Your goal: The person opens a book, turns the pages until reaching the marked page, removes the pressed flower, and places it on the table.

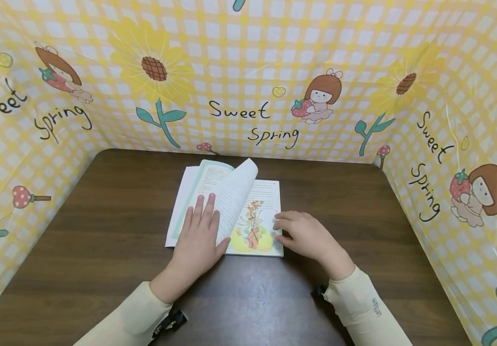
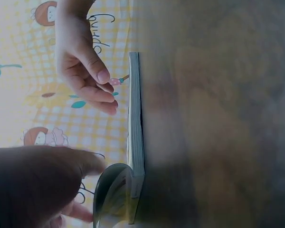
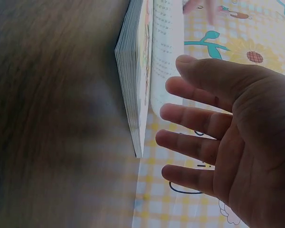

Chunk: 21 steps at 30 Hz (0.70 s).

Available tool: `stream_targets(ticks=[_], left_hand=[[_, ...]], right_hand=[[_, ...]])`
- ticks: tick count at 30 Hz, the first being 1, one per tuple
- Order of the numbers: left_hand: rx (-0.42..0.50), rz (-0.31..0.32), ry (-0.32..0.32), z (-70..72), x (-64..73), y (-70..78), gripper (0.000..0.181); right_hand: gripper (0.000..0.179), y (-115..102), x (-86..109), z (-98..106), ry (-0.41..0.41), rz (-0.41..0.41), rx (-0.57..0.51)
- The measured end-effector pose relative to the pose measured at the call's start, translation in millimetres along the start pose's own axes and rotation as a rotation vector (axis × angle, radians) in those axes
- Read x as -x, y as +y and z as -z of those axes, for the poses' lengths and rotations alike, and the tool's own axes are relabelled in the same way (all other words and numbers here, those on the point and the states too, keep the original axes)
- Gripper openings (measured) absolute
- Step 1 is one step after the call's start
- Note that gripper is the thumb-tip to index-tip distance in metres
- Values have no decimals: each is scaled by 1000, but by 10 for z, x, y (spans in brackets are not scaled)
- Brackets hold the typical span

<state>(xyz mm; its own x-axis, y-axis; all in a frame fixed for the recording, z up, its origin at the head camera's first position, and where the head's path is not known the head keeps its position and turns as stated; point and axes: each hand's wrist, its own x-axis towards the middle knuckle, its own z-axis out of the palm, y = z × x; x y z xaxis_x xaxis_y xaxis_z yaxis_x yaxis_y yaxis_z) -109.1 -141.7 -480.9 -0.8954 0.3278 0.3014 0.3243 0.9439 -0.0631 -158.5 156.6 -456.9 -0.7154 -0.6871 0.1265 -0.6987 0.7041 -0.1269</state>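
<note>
An open book (image 1: 266,194) lies on the brown table, with an orange flower drawing on its right page. One page (image 1: 237,187) stands curled up in the middle, leaning to the left. My left hand (image 1: 201,235) rests flat with spread fingers over the left pages and the curling page. At the book's right edge hovers my right hand (image 1: 306,235), its fingers loosely bent and holding nothing. In the right wrist view those fingers (image 3: 190,142) are spread apart beside the book's thick page block (image 3: 130,80). The left wrist view shows the curved page beside my left thumb (image 2: 92,163).
The dark wooden table (image 1: 114,216) spreads around the book on all sides. A yellow checked cloth (image 1: 240,72) with flowers, cartoon figures and "Sweet Spring" lettering walls the table at the back, left and right.
</note>
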Motion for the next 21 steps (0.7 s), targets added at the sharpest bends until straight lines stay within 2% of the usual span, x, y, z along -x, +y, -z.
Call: stream_targets(ticks=[5, 8, 12, 15, 21], left_hand=[[78, 59, -35, -38, -7, -34, 79], [84, 37, -28, -46, -15, -49, 77], [64, -24, -36, -46, -19, -53, 68], [75, -46, -78, -34, -16, -44, 61], [137, -32, -174, -28, -18, -40, 56]], right_hand=[[21, 4, 9, 8, 14, -12, -10], [22, 6, 7, 6, 17, -16, -12], [23, 9, 6, 2, 17, -41, 2], [24, 3, 6, 7, 23, -62, 1], [23, -24, -4, 1, 53, -76, -20]])
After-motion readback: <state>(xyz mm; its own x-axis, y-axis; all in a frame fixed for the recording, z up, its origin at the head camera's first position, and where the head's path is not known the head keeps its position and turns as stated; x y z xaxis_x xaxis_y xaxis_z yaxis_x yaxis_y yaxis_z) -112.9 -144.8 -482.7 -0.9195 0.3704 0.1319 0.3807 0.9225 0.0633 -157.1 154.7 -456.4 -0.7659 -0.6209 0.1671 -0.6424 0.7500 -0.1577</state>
